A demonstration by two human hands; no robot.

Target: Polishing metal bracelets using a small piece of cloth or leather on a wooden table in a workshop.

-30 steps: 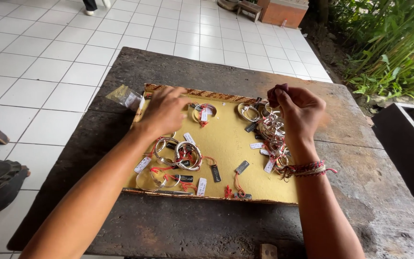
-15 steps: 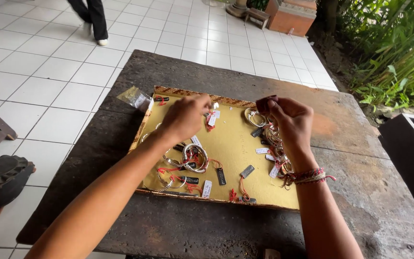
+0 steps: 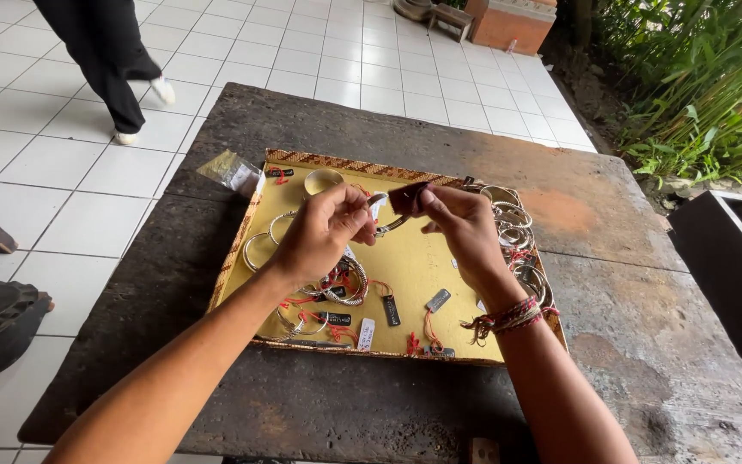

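Two hands (image 3: 324, 236) (image 3: 465, 228) hold one bracelet (image 3: 392, 225).

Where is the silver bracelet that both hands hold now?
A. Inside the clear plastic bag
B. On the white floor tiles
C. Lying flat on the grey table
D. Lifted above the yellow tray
D: the left hand and right hand pinch the silver bracelet in the air over the yellow tray.

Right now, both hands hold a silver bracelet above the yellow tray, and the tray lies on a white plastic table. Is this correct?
Not quite. In the head view the left hand and right hand do hold a silver bracelet above the yellow tray, but the tray lies on a dark, weathered table, not white plastic.
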